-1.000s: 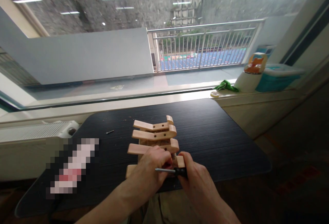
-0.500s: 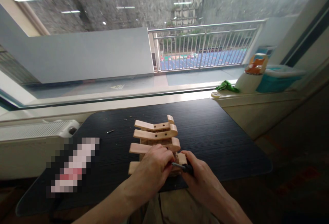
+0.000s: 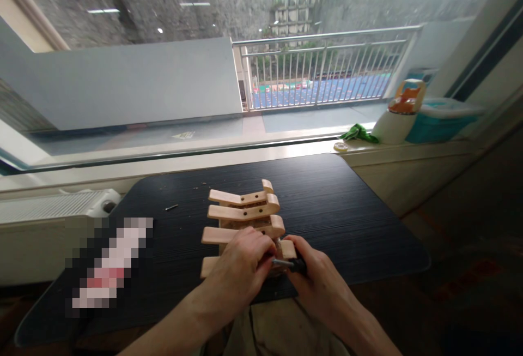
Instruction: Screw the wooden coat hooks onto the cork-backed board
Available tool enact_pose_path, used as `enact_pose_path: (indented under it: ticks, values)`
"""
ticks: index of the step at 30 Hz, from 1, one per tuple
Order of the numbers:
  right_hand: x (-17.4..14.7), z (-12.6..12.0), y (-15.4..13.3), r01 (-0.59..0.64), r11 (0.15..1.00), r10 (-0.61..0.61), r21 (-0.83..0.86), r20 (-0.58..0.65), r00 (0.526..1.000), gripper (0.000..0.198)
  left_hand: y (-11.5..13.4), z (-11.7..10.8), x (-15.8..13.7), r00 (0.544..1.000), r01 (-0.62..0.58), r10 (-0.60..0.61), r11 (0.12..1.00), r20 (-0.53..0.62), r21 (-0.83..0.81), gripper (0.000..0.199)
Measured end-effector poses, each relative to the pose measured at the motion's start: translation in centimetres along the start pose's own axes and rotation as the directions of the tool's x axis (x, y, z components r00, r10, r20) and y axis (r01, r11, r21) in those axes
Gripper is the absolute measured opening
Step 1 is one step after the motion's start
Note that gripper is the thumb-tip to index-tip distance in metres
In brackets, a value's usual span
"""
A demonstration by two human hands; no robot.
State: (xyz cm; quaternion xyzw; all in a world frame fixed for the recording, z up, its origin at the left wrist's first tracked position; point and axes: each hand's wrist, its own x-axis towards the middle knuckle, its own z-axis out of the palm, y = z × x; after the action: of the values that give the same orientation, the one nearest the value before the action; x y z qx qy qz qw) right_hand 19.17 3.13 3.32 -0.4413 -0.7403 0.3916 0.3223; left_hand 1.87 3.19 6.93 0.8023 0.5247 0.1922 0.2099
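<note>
A wooden assembly of several pale, curved slats with dark screw holes (image 3: 229,213) lies on the black tabletop (image 3: 347,209) in front of me. My right hand (image 3: 321,271) is closed round the black handle of a screwdriver (image 3: 283,263), its metal shaft pointing left. Over the nearer slats, my left hand (image 3: 245,258) rests with fingertips pinched beside the screwdriver's tip. Whatever those fingers pinch is hidden from view. A short piece of the nearest slat (image 3: 288,248) shows between the two hands.
A small metal screw or bit (image 3: 171,207) lies on the table's left part, near a blurred-out pinkish object (image 3: 116,260). On the windowsill stand a white bottle with an orange top (image 3: 394,124), a green cloth (image 3: 359,133) and a teal box (image 3: 439,121). A radiator (image 3: 61,206) is at left.
The view has shifted slightly, so the scene sits a little further left and up. Both hands and the screwdriver keep nearly the same place on the assembly.
</note>
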Motion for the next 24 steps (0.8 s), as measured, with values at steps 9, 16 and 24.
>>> enact_pose_path:
  ticks: [9,16,24]
  values:
    - [0.0,0.2,0.4,0.084,0.996,-0.084,-0.020,-0.025,0.996,0.040,0.7,-0.9,0.3,0.999,0.042,-0.042,0.999,-0.004,0.018,0.010]
    - [0.3,-0.1,0.2,0.061,0.997,-0.062,-0.044,-0.022,0.998,0.036,0.5,-0.5,-0.1,1.000,0.010,-0.010,1.000,-0.015,-0.002,0.010]
    - [0.0,0.0,0.3,0.002,0.999,-0.002,-0.035,-0.010,1.000,0.033,0.7,-1.1,0.1,0.994,0.040,-0.044,0.998,-0.101,-0.045,0.011]
